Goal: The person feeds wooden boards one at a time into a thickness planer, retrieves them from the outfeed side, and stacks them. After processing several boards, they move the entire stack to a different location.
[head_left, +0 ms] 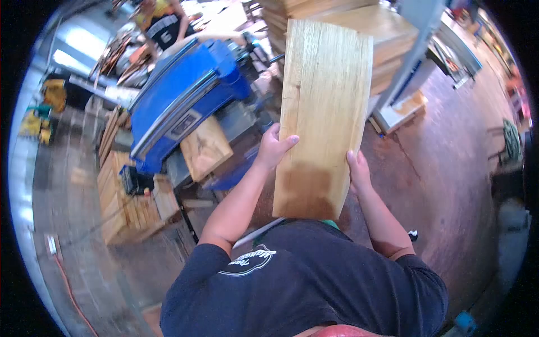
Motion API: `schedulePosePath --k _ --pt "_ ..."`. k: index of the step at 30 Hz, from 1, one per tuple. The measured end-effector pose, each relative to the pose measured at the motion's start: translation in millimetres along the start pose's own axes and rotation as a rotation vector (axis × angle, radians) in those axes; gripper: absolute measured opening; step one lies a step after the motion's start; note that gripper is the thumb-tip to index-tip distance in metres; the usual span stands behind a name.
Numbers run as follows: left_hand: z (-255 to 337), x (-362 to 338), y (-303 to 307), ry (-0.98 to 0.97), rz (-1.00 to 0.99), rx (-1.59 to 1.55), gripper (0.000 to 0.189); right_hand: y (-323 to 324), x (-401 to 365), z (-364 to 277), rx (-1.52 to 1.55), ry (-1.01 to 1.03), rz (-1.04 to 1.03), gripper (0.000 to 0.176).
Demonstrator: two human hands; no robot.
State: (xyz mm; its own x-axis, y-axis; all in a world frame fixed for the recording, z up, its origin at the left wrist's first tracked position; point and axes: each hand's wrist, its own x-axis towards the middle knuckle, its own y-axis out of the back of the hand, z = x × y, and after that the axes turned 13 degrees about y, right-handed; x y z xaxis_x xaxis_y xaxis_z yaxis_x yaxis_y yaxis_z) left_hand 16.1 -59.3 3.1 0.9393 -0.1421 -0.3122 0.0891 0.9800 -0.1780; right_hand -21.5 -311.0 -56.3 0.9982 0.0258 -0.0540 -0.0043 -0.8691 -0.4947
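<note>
A long, light-coloured wooden board (325, 106) is held up in front of my chest, its length running away from me. My left hand (274, 147) grips its left edge, thumb on the top face and fingers hidden beneath. On the right edge, lower down, my right hand (358, 168) grips the board with its thumb on the edge; the other fingers are partly hidden. A dark shadow covers the near end of the board. Left of it stands a blue machine (185, 95) with another wooden board (206, 147) lying at its near side.
Stacked boards (387, 33) stand just beyond the board I hold. At lower left is a wood stack (132, 208) with a black box (136, 181). Another person (163, 25) is behind the blue machine. An orange cord (70, 289) runs along the floor at left.
</note>
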Motion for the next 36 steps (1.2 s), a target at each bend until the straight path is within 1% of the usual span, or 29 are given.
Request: schedulePosePath --k 1,2,3,4,5,6,7,8,9,11,12,13,14,15,17,18,20,21,22,24,25,26,27,29,31,33,34,35,36 --pt "-0.8 -8.8 12.5 -0.084 0.018 -0.004 0.049 -9.6 3.5 4.6 -0.005 -0.023 -0.044 0.053" --pt "-1.2 -23.3 22.8 -0.067 0.059 0.002 0.056 -19.8 7.6 9.4 -0.052 0.002 -0.092 0.053" --pt "-1.0 -38.9 35.1 -0.083 0.111 -0.016 0.056 -32.8 12.3 15.0 -0.097 0.030 -0.145 0.052" --pt "-1.1 -55.4 48.2 -0.095 0.125 -0.023 0.051 -47.0 8.6 20.9 -0.135 0.071 -0.183 0.051" --pt "-3.1 -73.9 61.1 -0.103 0.141 -0.031 0.046 -59.9 1.2 27.1 -0.138 0.045 -0.238 0.051" --pt "-4.2 -88.7 73.9 -0.113 0.194 -0.050 0.046 -72.6 -8.0 33.5 -0.239 0.030 -0.282 0.050" --pt "-3.3 -99.2 87.2 -0.079 0.272 -0.141 0.046 -85.0 -17.7 39.9 -0.339 0.024 -0.326 0.050" --pt "-1.2 -108.4 103.7 -0.051 0.342 -0.232 0.047 -93.7 -27.7 64.5 -0.214 0.028 -0.345 0.043" --pt "0.0 -111.7 127.6 -0.070 0.377 -0.251 0.047 -100.3 -37.9 86.8 -0.218 0.019 -0.388 0.043" --pt "-8.1 -112.7 183.5 -0.081 0.474 -0.280 0.042 -114.7 -56.5 119.3 -0.300 -0.139 -0.375 0.035" --pt "-18.2 -119.7 202.2 -0.093 0.494 -0.301 0.042 -131.0 -63.2 121.4 -0.328 -0.176 -0.380 0.029" --pt "-26.0 -126.6 217.3 -0.066 0.565 -0.345 0.040 -140.3 -63.6 127.1 -0.342 -0.179 -0.402 0.029" --pt "-37.3 -135.7 229.2 -0.033 0.633 -0.388 0.038 -147.9 -66.9 135.9 -0.336 -0.257 -0.431 0.029" --pt "-51.2 -146.1 237.0 -0.037 0.641 -0.402 0.038 -154.8 -72.2 144.8 -0.327 -0.333 -0.455 0.029" --pt "-74.0 -165.5 243.9 0.035 0.744 -0.374 0.036 -162.0 -89.8 158.4 -0.389 -0.370 -0.428 0.030" --pt "-103.2 -163.5 259.1 0.021 0.741 -0.373 0.041 -164.3 -96.9 165.1 -0.416 -0.383 -0.435 0.032" --pt "-131.8 -165.4 277.2 0.018 0.741 -0.402 0.042 -169.5 -108.5 181.0 -0.446 -0.404 -0.434 0.038" --pt "-145.3 -167.1 284.0 0.026 0.737 -0.420 0.044 -169.7 -112.9 187.2 -0.455 -0.402 -0.434 0.038" --pt "-151.5 -172.0 290.4 0.093 0.687 -0.425 0.048 -171.6 -120.4 188.9 -0.454 -0.414 -0.434 0.040" --pt "-165.6 -177.4 291.8 0.127 0.706 -0.384 0.048 -175.1 -129.5 193.2 -0.461 -0.420 -0.430 0.042" --pt "-165.1 -182.4 287.3 0.156 0.729 -0.339 0.049 -174.1 -131.5 198.5 -0.460 -0.425 -0.406 0.044" --pt "-145.5 -200.7 272.8 0.258 0.670 -0.351 0.049 -170.1 -134.8 201.6 -0.463 -0.437 -0.379 0.046" --pt "-162.7 -200.5 267.9 0.265 0.660 -0.366 0.049 -163.9 -136.4 203.4 -0.480 -0.441 -0.371 0.046" --pt "-194.4 -196.3 264.2 0.256 0.642 -0.350 0.047 -161.0 -131.8 207.5 -0.597 -0.476 -0.382 0.052" --pt "-207.9 -203.5 256.2 0.210 0.632 -0.288 0.047 -165.5 -132.7 207.7 -0.564 -0.491 -0.366 0.055" --pt "-212.9 -214.1 248.0 0.270 0.589 -0.353 0.047 -174.5 -131.5 204.3 -0.526 -0.500 -0.351 0.059" --pt "-216.8 -217.7 245.0 0.267 0.586 -0.348 0.047 -184.0 -130.9 196.5 -0.618 -0.528 -0.349 0.062" --pt "-220.6 -221.4 243.0 0.308 0.587 -0.334 0.047 -190.1 -129.3 192.3 -0.708 -0.557 -0.346 0.066" --pt "-224.1 -225.0 242.3 0.351 0.589 -0.319 0.046 -186.4 -124.1 199.8 -0.705 -0.553 -0.345 0.066"
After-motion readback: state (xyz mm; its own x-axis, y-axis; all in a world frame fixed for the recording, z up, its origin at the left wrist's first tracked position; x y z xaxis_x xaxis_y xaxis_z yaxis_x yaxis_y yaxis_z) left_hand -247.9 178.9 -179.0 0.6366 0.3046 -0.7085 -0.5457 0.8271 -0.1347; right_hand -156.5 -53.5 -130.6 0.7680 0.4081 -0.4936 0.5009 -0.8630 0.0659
